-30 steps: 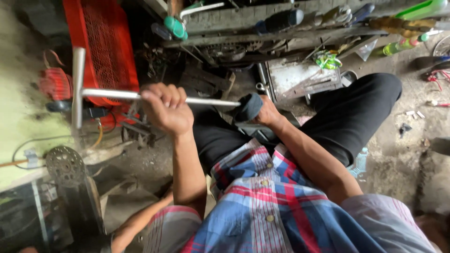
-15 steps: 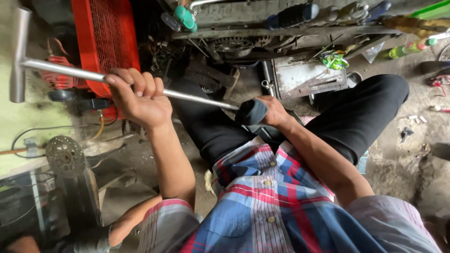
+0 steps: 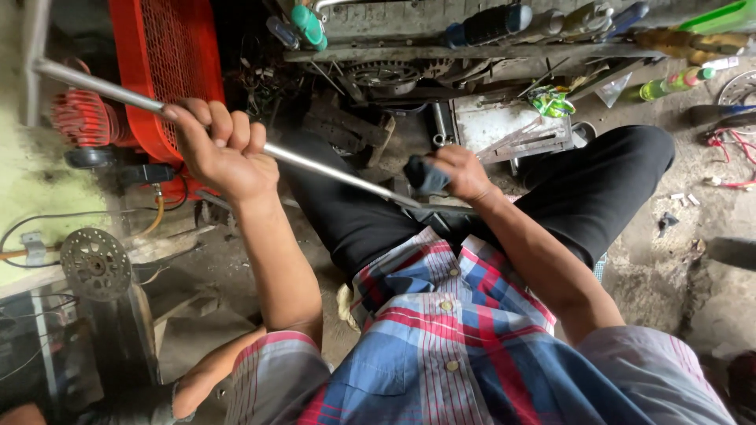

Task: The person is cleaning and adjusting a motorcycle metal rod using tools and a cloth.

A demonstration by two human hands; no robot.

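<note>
My left hand (image 3: 222, 149) is closed around a long shiny metal rod (image 3: 331, 175) that slants from the upper left down toward my lap. My right hand (image 3: 457, 171) grips a dark blue cloth (image 3: 424, 176) wrapped around the rod's lower end, above my black trousers (image 3: 598, 189). The rod's far end reaches a metal crossbar (image 3: 33, 55) near the left edge. I sit in a plaid shirt with both knees spread.
A red mesh machine housing (image 3: 173, 71) stands at upper left with a red finned part (image 3: 79, 118) beside it. A perforated disc (image 3: 95, 264) sits at left. Tools and screwdriver handles (image 3: 488, 24) lie on a shelf above; a green bottle (image 3: 669, 85) is at right.
The rod has swung so its far end rises further left and up. My left hand moved left along it. My right hand stays on the cloth at the lower end.
</note>
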